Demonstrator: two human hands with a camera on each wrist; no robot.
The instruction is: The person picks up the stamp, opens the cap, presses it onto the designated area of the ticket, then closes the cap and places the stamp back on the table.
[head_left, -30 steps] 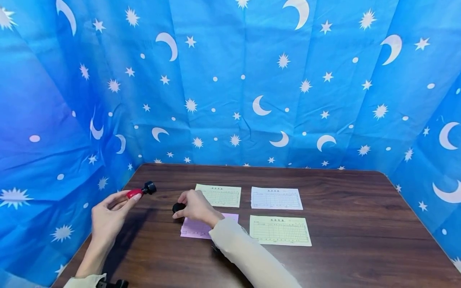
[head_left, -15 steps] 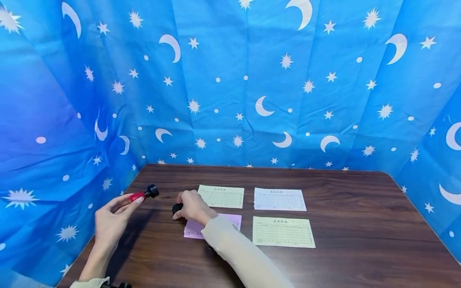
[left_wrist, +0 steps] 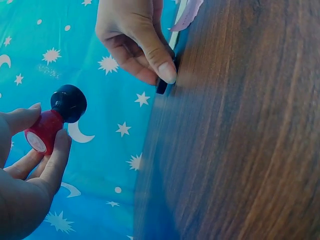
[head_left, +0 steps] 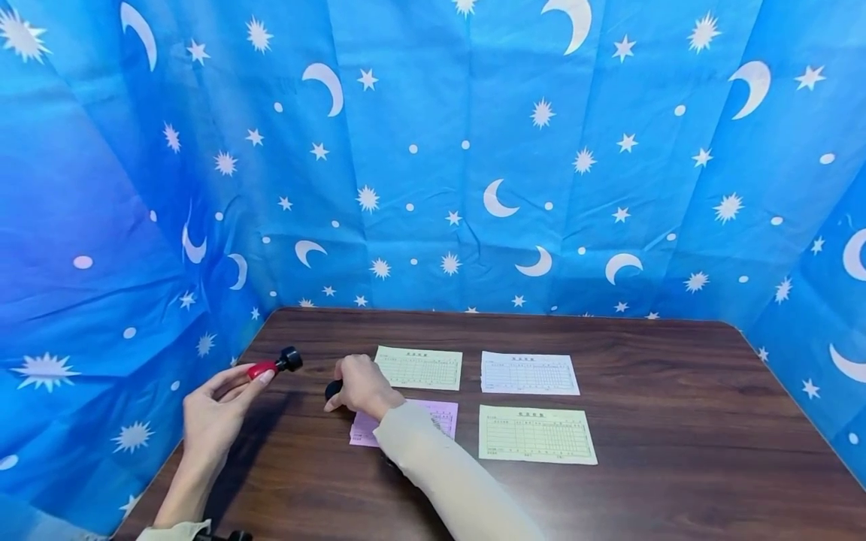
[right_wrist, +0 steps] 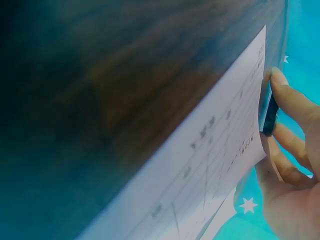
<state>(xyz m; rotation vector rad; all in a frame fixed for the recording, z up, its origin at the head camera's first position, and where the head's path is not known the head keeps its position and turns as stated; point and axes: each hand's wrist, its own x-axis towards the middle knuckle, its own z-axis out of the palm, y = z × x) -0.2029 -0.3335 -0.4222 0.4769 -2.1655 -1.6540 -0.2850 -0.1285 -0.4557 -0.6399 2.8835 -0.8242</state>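
Note:
In the head view my left hand holds a stamp with a red handle and a black head above the left of the table. The left wrist view shows thumb and fingers pinching the red handle, its pale round end facing the camera. My right hand grips a small, low black round piece at the table surface, left of the paper slips; it looks like a cap. Fingers cover most of it. The pink printed slip lies partly under my right wrist and sleeve.
A green slip and a white slip lie in the back row. A yellow-green slip is at front right. The brown wooden table meets a blue star-and-moon cloth behind and at both sides.
The head view has shifted slightly. My right hand and the black piece have slid a little left relative to the slips. My left hand keeps the stamp raised, almost still.

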